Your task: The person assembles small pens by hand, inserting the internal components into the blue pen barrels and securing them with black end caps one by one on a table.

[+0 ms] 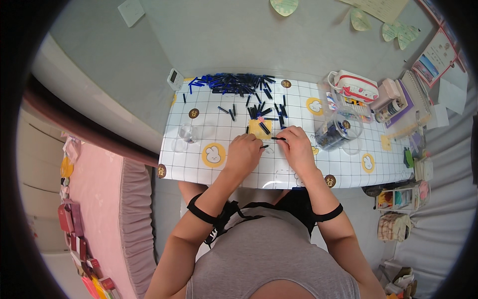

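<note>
Near the front middle of the table, my left hand (242, 153) is closed, with a short dark tube (264, 146) showing at its fingertips. My right hand (298, 148) pinches another slim dark tube (279, 138), which points left toward the left hand. The two hands are a little apart. Just beyond them lies a small yellow square (254, 130) with a few dark tubes and a pink spot on it. Loose dark tubes (258, 109) are scattered behind that, and a big heap of blue-black tubes (234, 83) lies along the table's back edge.
A clear tub (329, 135) partly filled with dark tubes stands right of my right hand. At the left is a small clear cup (187, 133). A white-and-red pouch (355, 86) and notebooks (417, 92) crowd the back right. A small digital timer (175, 79) sits back left.
</note>
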{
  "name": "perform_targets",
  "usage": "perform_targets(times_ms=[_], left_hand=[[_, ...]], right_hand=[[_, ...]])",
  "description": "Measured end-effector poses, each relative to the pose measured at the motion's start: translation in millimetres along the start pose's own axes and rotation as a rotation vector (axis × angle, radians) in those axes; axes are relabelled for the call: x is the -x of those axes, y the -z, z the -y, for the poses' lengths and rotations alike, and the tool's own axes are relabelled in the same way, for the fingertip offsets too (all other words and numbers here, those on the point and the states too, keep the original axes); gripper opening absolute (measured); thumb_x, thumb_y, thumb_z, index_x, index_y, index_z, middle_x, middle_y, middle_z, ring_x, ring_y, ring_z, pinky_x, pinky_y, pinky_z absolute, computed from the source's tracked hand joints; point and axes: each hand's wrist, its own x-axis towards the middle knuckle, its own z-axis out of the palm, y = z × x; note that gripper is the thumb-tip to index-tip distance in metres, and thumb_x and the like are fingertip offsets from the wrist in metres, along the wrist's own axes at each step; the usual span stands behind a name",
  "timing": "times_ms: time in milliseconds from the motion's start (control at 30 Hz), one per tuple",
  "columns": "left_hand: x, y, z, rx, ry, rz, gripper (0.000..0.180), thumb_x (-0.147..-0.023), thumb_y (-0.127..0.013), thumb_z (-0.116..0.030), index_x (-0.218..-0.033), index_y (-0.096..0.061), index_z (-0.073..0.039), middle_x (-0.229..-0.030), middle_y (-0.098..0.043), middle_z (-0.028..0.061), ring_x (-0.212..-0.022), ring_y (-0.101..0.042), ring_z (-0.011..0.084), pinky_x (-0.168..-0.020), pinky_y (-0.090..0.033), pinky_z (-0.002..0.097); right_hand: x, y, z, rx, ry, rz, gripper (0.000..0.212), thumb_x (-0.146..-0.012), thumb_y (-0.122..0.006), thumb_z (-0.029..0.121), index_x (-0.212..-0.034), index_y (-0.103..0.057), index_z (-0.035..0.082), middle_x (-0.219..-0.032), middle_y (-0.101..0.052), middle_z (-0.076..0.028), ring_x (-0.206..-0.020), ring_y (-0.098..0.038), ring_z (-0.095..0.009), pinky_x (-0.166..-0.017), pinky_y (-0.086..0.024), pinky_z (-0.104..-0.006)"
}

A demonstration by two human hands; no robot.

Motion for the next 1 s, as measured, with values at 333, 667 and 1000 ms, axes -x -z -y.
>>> perform_targets(times_ms=[333, 667, 1000], left_hand=[[3, 20, 21, -0.064, 0.147, -0.085, 0.009, -0.090, -0.080, -0.012, -0.090, -0.075, -0.005, -0.092, -0.073, 0.0127, -0.090, -0.070, 0.0356, -0.082, -0.057, 0.0474], [-10, 10, 43, -0.121, 0.273, -0.064, 0.017, -0.093, -0.078, -0.017, -0.089, -0.069, -0.004, -0.088, -0.073, 0.0154, -0.084, -0.072, 0.0367, -0.075, -0.058, 0.0498], [-32, 4, 35, -0.154, 0.295, 0.056, 0.035, -0.094, -0.083, -0.034, -0.089, -0.067, -0.002, -0.087, -0.074, 0.0158, -0.081, -0.075, 0.0371, -0.070, -0.059, 0.0477]], right_hand=[[-21, -20, 4, 0.026, -0.170, 0.138, 0.012, -0.093, -0.077, 0.008, -0.103, -0.074, 0.003, -0.100, -0.070, -0.014, -0.095, -0.069, -0.038, -0.084, -0.058, -0.0484], [-27, 2, -22, 0.149, -0.265, -0.054, 0.010, -0.094, -0.073, 0.004, -0.103, -0.071, -0.001, -0.101, -0.072, -0.019, -0.098, -0.070, -0.042, -0.087, -0.057, -0.0509], [-18, 11, -33, 0.191, -0.300, 0.065, 0.008, -0.094, -0.074, 0.005, -0.099, -0.072, -0.002, -0.099, -0.071, -0.020, -0.095, -0.070, -0.043, -0.087, -0.057, -0.0520]])
